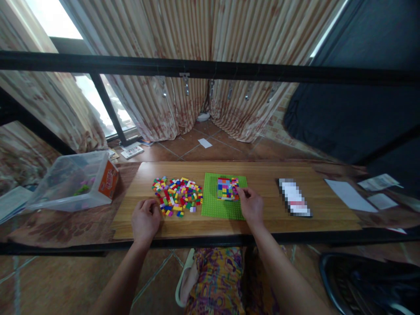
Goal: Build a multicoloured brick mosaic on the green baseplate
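Note:
A green studded baseplate (pixel 207 205) lies on the wooden board. On its upper part sits a block of multicoloured toy bricks (pixel 226 189), roughly square. My right hand (pixel 252 204) is over the plate's right side, thumb and fingers pinched together at the right edge of those bricks. Anything small between its fingertips is too hidden to name. Left of the plate spreads a loose pile of small toy bricks (pixel 180 192) in many colours. Beside the pile's lower left my left hand (pixel 146 221) rests on the board with curled fingers; whatever they may hold is hidden.
The wooden board (pixel 262 175) lies on a brown cloth-covered table. A clear plastic box (pixel 72 179) with an orange label stands at the left. Toward the right lie a blurred-out phone-like object (pixel 294 197) and white papers (pixel 349 194). A dark bar (pixel 210 68) crosses beyond the table.

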`<state>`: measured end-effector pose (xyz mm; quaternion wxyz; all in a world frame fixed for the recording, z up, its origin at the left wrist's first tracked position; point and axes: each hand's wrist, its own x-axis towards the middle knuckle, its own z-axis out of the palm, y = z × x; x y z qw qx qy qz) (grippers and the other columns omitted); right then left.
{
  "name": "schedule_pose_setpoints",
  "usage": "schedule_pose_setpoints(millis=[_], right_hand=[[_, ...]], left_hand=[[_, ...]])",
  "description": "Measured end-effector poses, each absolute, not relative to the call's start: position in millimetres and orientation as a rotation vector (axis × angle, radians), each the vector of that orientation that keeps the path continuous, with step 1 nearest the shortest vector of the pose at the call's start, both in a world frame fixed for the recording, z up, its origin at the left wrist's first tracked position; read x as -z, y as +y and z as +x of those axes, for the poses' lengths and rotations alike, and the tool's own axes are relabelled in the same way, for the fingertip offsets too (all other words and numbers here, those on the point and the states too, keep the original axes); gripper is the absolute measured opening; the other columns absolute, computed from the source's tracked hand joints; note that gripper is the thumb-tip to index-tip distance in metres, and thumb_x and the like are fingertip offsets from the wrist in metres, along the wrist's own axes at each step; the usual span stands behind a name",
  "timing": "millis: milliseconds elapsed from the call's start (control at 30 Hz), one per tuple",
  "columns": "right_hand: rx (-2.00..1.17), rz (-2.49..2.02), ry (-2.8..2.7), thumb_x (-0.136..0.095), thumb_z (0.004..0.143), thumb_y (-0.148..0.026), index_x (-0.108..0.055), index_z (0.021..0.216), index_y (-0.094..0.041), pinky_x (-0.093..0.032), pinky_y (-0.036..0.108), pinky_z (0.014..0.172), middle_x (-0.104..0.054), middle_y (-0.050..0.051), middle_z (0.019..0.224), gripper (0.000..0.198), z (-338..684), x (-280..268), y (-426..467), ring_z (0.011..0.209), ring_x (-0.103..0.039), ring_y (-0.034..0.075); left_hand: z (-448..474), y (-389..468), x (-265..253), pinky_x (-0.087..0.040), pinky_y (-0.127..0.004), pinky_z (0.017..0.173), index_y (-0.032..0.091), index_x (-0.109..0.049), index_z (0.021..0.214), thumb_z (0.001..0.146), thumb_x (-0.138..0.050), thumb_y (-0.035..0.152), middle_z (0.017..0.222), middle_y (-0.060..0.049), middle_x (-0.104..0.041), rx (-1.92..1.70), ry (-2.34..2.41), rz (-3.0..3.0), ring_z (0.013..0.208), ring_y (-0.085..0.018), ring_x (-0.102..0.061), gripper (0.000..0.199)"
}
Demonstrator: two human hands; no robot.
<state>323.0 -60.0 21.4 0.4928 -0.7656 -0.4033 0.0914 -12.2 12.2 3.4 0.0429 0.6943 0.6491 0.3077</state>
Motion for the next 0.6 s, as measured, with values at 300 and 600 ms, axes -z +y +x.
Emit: schedule_pose_setpoints(millis=[300,600], right_hand=[[0.082,-2.023,-1.085,-0.036,0.093,-0.065,-0.066,0.096,-0.015,-0.042,0.034,0.070,-0.070,0.013,0.092,0.058,323.1,-15.2,-48.7,0.076,-0.062,0.023],[0.092,-2.065,-1.185,-0.033,0.098,-0.057,-0.067,0.104,-0.017,-0.041,0.033,0.071,-0.071,0.012,0.101,0.053,324.8,-13.5,-44.6,0.082,-0.064,0.023]], left_hand=[[-12.3,11.7,-3.2,-0.048,-0.031,0.074,0.018,-0.071,0.090,0.088,-0.048,0.028,0.094,-0.009,-0.068,-0.932,1.995,2.125,0.085,-0.022,-0.064,0.026],[-11.9,11.6,-2.2,-0.049,-0.031,0.075,0.018,-0.072,0.089,0.088,-0.049,0.027,0.094,-0.009,-0.068,-0.963,2.000,2.120,0.085,-0.022,-0.064,0.025]])
